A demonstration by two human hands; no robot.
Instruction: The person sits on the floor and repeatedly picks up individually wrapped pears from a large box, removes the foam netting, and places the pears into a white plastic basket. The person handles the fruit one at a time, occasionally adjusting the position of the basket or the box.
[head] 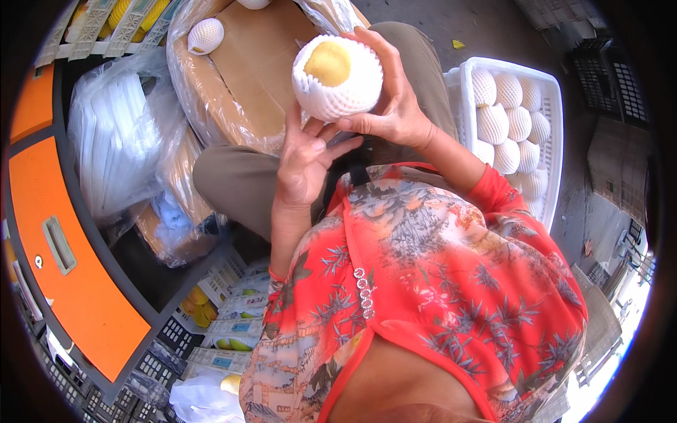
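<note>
My right hand [395,98] grips a yellow round fruit [329,63] from its right side, thumb below and fingers behind. A white foam net sleeve [346,98] wraps the fruit, leaving a patch of yellow skin bare on top. Just below it is my left hand [302,166], fingers spread and palm partly turned up. Its fingertips reach the sleeve's underside; whether they bear any weight is hidden. Beyond both hands stands a cardboard box [259,58] lined with clear plastic. Another foam-sleeved fruit [206,36] rests at its left side.
To the right, a white plastic crate [555,132] holds several foam-sleeved fruits [506,124]. At left are a clear bag of white foam sleeves [113,143] and an orange drawer front [69,254]. Crates with yellow fruits [198,306] stand lower left.
</note>
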